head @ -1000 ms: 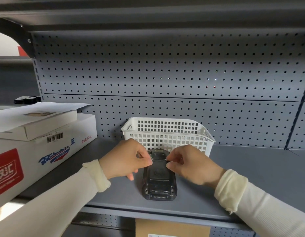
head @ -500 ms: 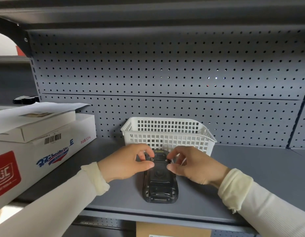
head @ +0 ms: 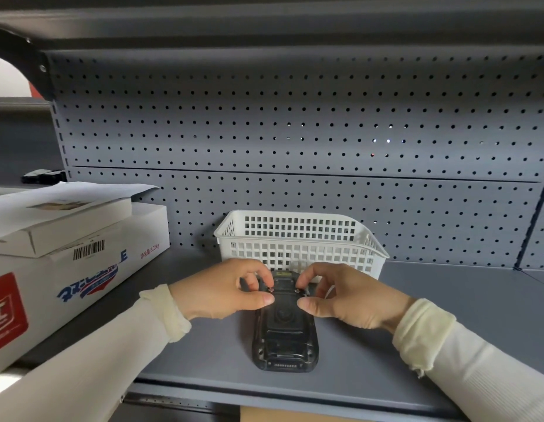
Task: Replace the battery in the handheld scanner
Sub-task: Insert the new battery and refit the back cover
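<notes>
The black handheld scanner [head: 285, 336] lies back-up on the grey shelf [head: 447, 315], its far end close to the white basket. My left hand [head: 222, 292] grips the scanner's far left side, thumb on its back and fingers curled around the edge. My right hand [head: 346, 295] mirrors it on the far right side. Fingertips of both hands press at two small round latches near the top of the back cover. The far end of the scanner is partly hidden by my fingers. No loose battery is visible.
A white slotted basket [head: 298, 239] stands just behind the scanner against the grey pegboard wall [head: 295, 132]. Stacked white cardboard boxes [head: 66, 263] with a loose sheet on top fill the left of the shelf. The shelf's front edge [head: 295, 391] runs just below the scanner.
Both hands have loosened from tight pinches and spread their fingers over the scanner's far corners. The scanner has stayed in place on the shelf.
</notes>
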A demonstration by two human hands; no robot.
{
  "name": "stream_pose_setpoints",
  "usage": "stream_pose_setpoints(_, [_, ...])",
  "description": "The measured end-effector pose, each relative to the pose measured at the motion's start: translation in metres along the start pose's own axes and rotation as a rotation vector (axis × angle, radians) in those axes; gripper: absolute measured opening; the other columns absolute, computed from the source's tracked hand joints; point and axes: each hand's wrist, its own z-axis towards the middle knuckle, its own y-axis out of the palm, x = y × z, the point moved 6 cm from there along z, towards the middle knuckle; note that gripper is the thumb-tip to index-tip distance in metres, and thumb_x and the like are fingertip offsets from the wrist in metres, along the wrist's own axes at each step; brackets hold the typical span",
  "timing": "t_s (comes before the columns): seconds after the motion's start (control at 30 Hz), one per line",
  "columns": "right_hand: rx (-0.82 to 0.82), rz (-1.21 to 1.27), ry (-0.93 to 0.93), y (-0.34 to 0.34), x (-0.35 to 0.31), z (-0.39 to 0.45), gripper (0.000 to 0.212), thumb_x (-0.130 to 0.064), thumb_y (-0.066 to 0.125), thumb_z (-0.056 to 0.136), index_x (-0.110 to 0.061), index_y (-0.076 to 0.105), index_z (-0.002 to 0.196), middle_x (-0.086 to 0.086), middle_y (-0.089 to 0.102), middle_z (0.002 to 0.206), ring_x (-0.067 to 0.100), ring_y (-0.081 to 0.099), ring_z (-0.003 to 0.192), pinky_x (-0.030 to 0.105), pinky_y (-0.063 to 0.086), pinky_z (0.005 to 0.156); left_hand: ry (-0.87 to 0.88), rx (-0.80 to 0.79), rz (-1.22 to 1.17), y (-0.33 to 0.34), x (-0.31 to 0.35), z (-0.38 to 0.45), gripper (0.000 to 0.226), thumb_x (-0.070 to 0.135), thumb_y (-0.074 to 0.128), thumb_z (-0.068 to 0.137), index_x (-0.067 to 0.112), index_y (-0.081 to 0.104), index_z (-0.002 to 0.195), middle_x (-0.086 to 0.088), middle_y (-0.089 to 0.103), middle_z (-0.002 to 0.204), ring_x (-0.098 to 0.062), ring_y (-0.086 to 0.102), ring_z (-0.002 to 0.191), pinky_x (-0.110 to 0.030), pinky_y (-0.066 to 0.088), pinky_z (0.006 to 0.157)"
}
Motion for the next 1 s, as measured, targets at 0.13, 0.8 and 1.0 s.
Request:
stream_pose_setpoints(0.13, [-0.001,0.032,0.003,0.001,0.002,0.0,0.026,-0.029,0.067,0.081,-0.018,0.058,0.103,0.0,0.05,0.074,0.01,0.044,0.063,0.018,0.038,0.061,-0.016,-0.073,0.002,0.002,0.0,0.004,0.01,0.029,0.062,0.085,0.03,0.056,0.093,0.005,0.052,0.083,-0.013,0.044,0.057,-0.017,0.038,0.035])
stream_pose_setpoints(0.8, [0.14,0.114,-0.001,0.001,0.004,-0.004,0.02,-0.024,0.07,0.078,-0.014,0.063,0.094,0.002,0.053,0.071,0.013,0.047,0.061,0.019,0.038,0.057,-0.044,0.032,-0.098,0.004,0.002,-0.001,0.011,0.016,0.062,0.085,0.011,0.059,0.095,-0.004,0.056,0.084,-0.015,0.049,0.069,-0.013,0.041,0.041])
stream_pose_setpoints(1.0, [0.222,0.08,-0.019,0.001,0.003,-0.007,0.026,-0.026,0.069,0.079,-0.014,0.065,0.102,-0.001,0.054,0.076,0.008,0.047,0.062,0.015,0.039,0.059,-0.01,0.242,0.006,-0.002,0.003,-0.013,0.012,0.029,0.068,0.08,0.029,0.065,0.091,0.011,0.062,0.091,-0.004,0.052,0.067,-0.005,0.041,0.059])
